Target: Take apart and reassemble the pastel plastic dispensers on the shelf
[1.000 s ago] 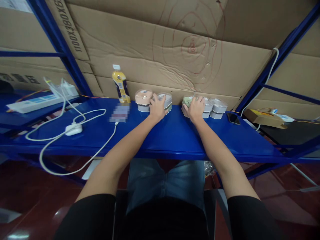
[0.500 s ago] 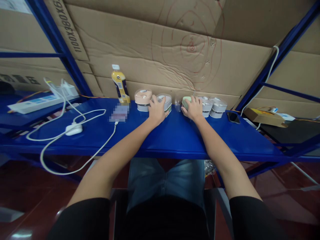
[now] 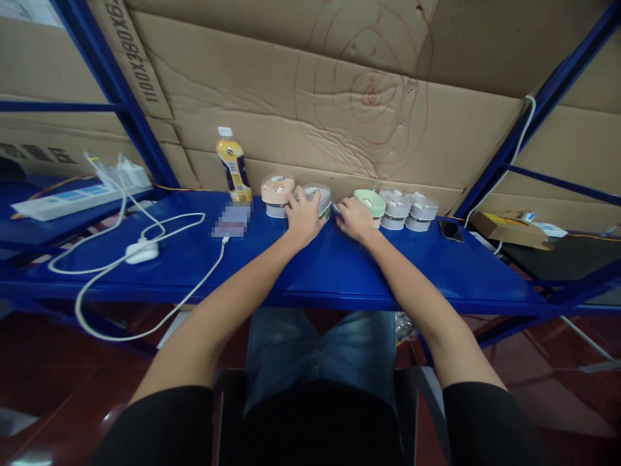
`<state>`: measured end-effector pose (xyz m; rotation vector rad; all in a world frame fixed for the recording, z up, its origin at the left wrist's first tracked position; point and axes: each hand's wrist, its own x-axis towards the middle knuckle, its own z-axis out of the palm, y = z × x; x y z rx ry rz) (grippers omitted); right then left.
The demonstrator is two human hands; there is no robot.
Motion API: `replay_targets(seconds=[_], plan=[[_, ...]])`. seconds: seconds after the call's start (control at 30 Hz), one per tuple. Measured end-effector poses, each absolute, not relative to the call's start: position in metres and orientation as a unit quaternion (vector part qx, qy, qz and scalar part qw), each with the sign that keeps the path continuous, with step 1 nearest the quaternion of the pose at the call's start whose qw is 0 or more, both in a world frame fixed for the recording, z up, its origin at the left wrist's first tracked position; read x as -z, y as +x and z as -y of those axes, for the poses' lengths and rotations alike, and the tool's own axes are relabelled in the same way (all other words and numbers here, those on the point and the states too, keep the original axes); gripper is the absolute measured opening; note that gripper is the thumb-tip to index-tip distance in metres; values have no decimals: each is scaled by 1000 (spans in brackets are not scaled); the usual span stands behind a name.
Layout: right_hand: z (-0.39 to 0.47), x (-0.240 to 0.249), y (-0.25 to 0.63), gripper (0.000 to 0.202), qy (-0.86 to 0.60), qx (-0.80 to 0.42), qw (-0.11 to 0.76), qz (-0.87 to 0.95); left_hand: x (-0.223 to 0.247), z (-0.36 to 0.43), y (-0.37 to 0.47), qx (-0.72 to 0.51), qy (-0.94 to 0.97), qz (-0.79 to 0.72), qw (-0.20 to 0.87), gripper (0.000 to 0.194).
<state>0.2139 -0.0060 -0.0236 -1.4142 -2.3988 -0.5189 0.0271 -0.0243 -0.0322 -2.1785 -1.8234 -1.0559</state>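
Observation:
My left hand (image 3: pixel 305 217) is wrapped over a grey two-tier container with a clear lid (image 3: pixel 317 193), fingers on its top and thumb at its right side. Just right of it, my right hand (image 3: pixel 356 217) is closed around a clear plastic lid (image 3: pixel 335 209), mostly hidden by the fingers. Behind the right hand stands a container with a green top (image 3: pixel 371 200), its lower part partly covered by the hand. Left of my left hand is a peach-topped container (image 3: pixel 277 189) with a grey base.
Two grey containers, one (image 3: pixel 394 208) beside another (image 3: pixel 421 210), stand to the right, near a phone (image 3: pixel 451 230). A yellow drink bottle (image 3: pixel 233 167) is at the back left. A white cable (image 3: pixel 194 288) hangs past the blue shelf's (image 3: pixel 330 278) front edge.
My right hand has left the green-topped container and moved left onto the clear lid, uncovering the green top. My left hand stays on the grey container.

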Motion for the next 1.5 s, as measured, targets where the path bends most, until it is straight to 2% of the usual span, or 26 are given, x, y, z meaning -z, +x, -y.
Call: replay_targets(seconds=[0.13, 0.33, 0.4, 0.5, 0.6, 0.67, 0.73, 0.87, 0.97, 1.03, 1.1, 1.2, 1.27, 1.37, 1.5], plan=[[6, 34, 194, 49, -549, 155, 149, 808, 31, 26, 26, 341, -721, 601, 50, 83], [3, 36, 193, 39, -576, 147, 151, 790, 25, 35, 31, 340, -712, 613, 37, 82], [4, 34, 195, 38, -573, 137, 182, 788, 25, 38, 32, 337, -710, 617, 44, 83], [4, 28, 200, 35, -571, 96, 279, 766, 26, 38, 29, 334, -715, 611, 66, 88], [-1, 19, 210, 31, -564, -10, 422, 710, 27, 36, 25, 351, -729, 583, 73, 97], [-6, 12, 221, 27, -547, -127, 515, 648, 26, 32, 23, 383, -742, 548, 56, 101], [-8, 5, 233, 23, -502, -255, 578, 591, 27, 25, 22, 436, -746, 503, 30, 97], [-2, -5, 251, 34, -379, -439, 604, 547, 33, -1, 23, 587, -683, 429, -64, 83], [6, -8, 254, 43, -341, -493, 569, 563, 36, -18, 22, 640, -644, 387, -157, 68], [10, -8, 251, 48, -349, -476, 542, 599, 36, -25, 20, 647, -643, 365, -188, 56], [13, -7, 247, 59, -369, -399, 520, 659, 34, -27, 19, 651, -642, 348, -208, 50], [18, -3, 240, 93, -400, -183, 470, 765, 30, -26, 16, 657, -637, 329, -234, 45], [22, 0, 235, 108, -412, -39, 421, 808, 28, -27, 15, 658, -637, 323, -240, 42], [27, -1, 229, 106, -417, 86, 367, 827, 26, -29, 13, 658, -640, 316, -242, 40], [18, -13, 240, 94, -449, 143, 356, 807, 17, -23, 10, 641, -676, 318, -179, 43]])
